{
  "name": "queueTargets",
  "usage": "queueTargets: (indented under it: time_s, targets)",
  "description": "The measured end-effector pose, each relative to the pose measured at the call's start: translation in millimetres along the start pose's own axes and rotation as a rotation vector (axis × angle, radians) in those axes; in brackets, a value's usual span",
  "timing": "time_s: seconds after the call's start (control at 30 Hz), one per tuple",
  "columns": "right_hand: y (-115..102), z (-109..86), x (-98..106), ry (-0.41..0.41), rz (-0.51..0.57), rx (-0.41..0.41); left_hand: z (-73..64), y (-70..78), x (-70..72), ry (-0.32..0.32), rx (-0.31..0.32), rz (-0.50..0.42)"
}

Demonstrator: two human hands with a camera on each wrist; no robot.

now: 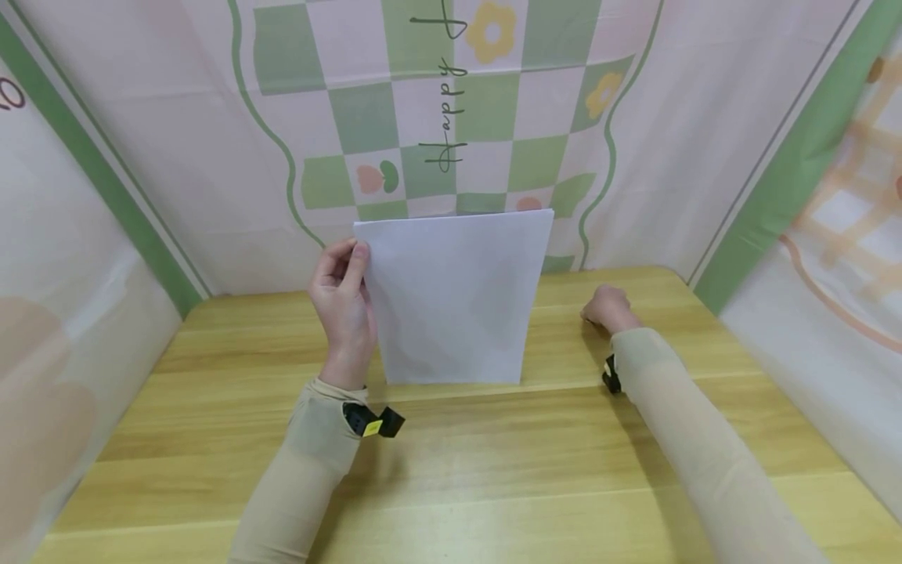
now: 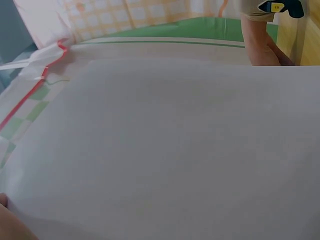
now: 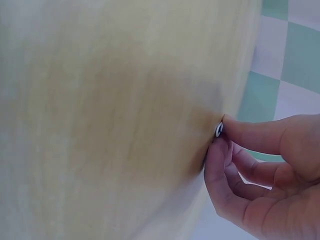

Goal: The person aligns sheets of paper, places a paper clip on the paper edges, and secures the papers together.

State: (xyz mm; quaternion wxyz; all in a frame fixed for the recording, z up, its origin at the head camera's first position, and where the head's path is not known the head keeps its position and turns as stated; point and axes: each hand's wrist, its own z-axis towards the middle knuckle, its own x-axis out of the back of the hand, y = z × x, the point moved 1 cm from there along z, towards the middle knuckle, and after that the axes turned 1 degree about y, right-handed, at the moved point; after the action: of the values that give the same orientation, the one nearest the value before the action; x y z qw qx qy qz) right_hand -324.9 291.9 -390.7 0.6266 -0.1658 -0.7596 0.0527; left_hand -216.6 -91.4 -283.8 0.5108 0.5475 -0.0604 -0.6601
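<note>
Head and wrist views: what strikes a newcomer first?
Likely the white paper, mid head view, its upper left held by the left hand. To its right, the right hand pinches a small, partly hidden object. Behind, sideways "Happy" lettering marks the checked cloth.

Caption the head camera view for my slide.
The left hand holds up white paper at a wooden table, the right hand apart from it.

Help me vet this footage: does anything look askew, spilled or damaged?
Only the lettering on the backdrop looks odd: "Happy" runs sideways, bottom to top. The white paper in the left hand shows no tear, the table no spill.
</note>
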Motion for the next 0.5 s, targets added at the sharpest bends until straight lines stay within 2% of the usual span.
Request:
queueTargets:
  time_s: [0.5]
  targets:
    - [-0.3, -0.7, -0.4, -0.052, 0.002, 0.003, -0.1, -0.3, 0.2, -0.004, -0.001, -0.022]
